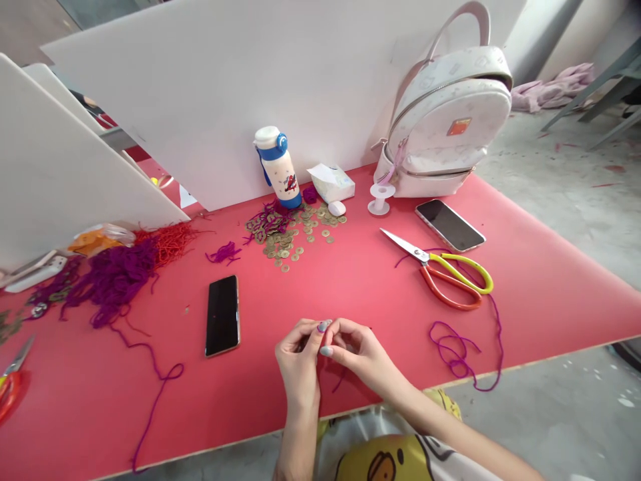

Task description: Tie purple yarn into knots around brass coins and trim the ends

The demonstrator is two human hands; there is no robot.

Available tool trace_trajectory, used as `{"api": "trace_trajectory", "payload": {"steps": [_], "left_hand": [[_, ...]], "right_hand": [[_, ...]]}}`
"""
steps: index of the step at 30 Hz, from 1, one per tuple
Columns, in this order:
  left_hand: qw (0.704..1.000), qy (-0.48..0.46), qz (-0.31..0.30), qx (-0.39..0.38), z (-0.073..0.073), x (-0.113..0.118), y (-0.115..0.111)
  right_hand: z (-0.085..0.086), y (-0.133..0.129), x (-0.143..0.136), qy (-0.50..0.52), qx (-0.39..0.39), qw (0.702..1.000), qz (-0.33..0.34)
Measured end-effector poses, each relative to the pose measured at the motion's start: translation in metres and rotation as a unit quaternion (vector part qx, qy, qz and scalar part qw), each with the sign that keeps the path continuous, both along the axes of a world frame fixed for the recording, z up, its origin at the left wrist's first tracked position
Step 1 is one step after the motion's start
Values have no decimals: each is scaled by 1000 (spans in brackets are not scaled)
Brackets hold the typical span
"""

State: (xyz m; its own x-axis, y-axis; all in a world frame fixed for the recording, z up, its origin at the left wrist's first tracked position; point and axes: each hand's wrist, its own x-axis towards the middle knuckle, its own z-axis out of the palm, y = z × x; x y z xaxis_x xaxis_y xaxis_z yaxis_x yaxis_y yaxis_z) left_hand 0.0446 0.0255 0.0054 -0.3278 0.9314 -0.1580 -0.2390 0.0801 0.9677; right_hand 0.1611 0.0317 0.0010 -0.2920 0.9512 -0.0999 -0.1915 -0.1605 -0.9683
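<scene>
Close to the front edge of the red table, my left hand [300,351] and my right hand [359,351] meet fingertip to fingertip. Both are closed in a pinch on a purple cord [340,381], most of which the fingers hide. A short strand of it shows below my right hand, and a trace of purple appears at my left thumb. Whether a coin is threaded on it, I cannot tell. Beyond my hands lies a pile of brass-coloured coins with holes [285,244], with knotted purple cord pieces [273,219] on its left part.
Scissors [435,270] and a loose purple cord [453,351] lie to the right. Phones [223,315] [449,224] rest on both sides. A bottle [278,167], tissue pack [333,184], white spool [380,199] and backpack [451,120] stand behind. Purple yarn [117,277] is heaped at left.
</scene>
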Motion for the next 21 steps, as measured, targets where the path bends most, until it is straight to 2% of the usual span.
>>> {"api": "trace_trajectory", "payload": {"steps": [4,9,12,15,19,21], "left_hand": [[995,-71,37,-53,0,0,2],[990,-101,73,-66,2,-1,2],[991,-100,72,-56,2,0,1],[994,-80,64,-44,1,1,1],[999,-5,47,-5,-2,2,1],[999,37,36,6,-5,0,0]], "right_hand": [[-3,-7,3,-125,96,984,-81],[-6,-14,9,-164,150,972,-81],[-6,-14,8,-166,143,973,-72],[-6,-11,4,-129,104,985,-55],[-5,-5,-2,-41,40,998,-13],[-4,-3,-3,-20,31,999,3]]}}
